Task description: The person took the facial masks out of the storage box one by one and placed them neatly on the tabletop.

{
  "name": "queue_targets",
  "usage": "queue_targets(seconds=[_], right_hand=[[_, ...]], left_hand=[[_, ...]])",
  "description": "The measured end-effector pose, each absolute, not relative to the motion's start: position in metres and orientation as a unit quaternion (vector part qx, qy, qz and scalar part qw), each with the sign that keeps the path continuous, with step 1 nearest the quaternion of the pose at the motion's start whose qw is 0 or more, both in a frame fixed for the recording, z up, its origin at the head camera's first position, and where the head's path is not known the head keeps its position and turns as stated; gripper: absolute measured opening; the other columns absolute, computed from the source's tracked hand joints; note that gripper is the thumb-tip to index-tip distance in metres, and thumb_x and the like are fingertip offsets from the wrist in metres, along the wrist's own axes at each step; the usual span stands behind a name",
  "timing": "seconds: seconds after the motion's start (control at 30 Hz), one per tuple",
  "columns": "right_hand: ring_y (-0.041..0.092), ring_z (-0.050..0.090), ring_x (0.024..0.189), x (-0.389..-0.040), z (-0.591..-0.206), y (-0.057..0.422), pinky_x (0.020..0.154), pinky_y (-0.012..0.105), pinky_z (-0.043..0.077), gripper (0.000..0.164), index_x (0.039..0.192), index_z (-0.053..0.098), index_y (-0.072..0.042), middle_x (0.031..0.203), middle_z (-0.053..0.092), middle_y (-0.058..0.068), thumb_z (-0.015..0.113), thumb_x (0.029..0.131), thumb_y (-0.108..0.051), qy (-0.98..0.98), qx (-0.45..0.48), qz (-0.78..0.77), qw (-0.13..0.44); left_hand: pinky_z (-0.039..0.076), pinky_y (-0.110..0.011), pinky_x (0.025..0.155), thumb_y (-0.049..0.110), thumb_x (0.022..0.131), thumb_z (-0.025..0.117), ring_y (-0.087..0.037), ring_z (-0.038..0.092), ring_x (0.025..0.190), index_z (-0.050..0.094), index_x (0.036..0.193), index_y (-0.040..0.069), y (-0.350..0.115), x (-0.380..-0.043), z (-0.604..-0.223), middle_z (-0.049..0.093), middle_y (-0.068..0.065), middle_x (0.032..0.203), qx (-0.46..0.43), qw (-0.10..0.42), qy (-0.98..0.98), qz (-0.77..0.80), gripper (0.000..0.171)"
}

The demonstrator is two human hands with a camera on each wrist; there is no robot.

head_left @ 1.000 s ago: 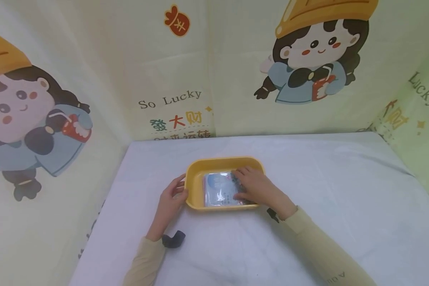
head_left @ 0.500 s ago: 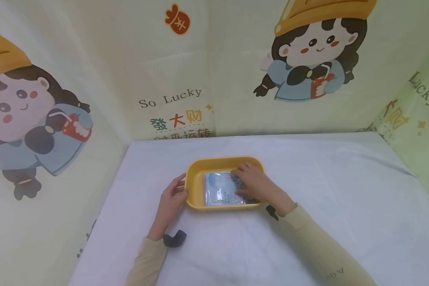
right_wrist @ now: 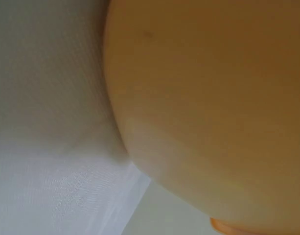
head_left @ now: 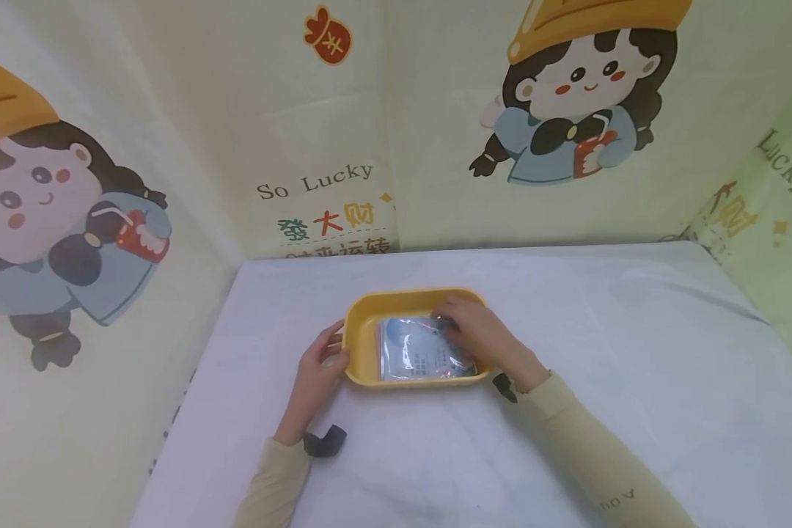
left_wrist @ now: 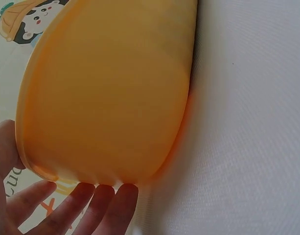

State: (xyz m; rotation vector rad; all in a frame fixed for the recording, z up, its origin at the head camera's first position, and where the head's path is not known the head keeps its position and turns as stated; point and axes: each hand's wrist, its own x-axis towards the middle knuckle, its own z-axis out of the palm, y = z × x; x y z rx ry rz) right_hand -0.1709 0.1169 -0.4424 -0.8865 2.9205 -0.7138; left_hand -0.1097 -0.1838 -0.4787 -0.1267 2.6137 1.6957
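the left hand (head_left: 321, 363) rested relaxed fingers against the yellow tray (head_left: 363, 348) while the right hand (head_left: 480, 328), newly curled at the far right of the glossy blue packet (head_left: 409, 353), its grip impossible to tell, bared more of that packet inside the tray on the tabletop (head_left: 607, 352), apparently narrowing work to that edge.

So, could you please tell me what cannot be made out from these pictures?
Head: whether the right grip pinches the packet, hidden by its knuckles.
Head: packet's finer print, too small.
Right wrist: contents of the yellow tray, hidden by its wall.
Left wrist: tray's far end, cut off by the upper edge.
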Motion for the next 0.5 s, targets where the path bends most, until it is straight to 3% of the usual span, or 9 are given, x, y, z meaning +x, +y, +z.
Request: queue_targets(seconds=[0.23,0.5], right_hand=[[0.017,0.060,0.094,-0.1770,-0.4424,0.1181,0.089,0.037,0.054,0.020,0.110,0.070,-0.012,0.103,0.068,0.000,0.065,0.092,-0.006,0.919,-0.305,-0.250,-0.008],[0.018,0.061,0.106,-0.1795,-0.4385,0.1210,0.100,0.041,0.051,0.019,0.109,0.070,-0.013,0.111,0.069,0.000,0.066,0.092,-0.007,0.906,-0.295,-0.303,0.012]], left_hand=[[0.055,-0.042,0.096,0.019,0.094,0.059,-0.027,0.057,0.125,0.048,0.145,0.032,-0.1821,-0.1067,-0.4755,0.058,-0.006,0.136,-0.051,0.016,0.843,0.536,0.054],[0.055,-0.042,0.096,0.018,0.094,0.059,-0.026,0.058,0.123,0.048,0.144,0.032,-0.1842,-0.1093,-0.4749,0.059,-0.006,0.135,-0.040,0.014,0.845,0.533,0.053]])
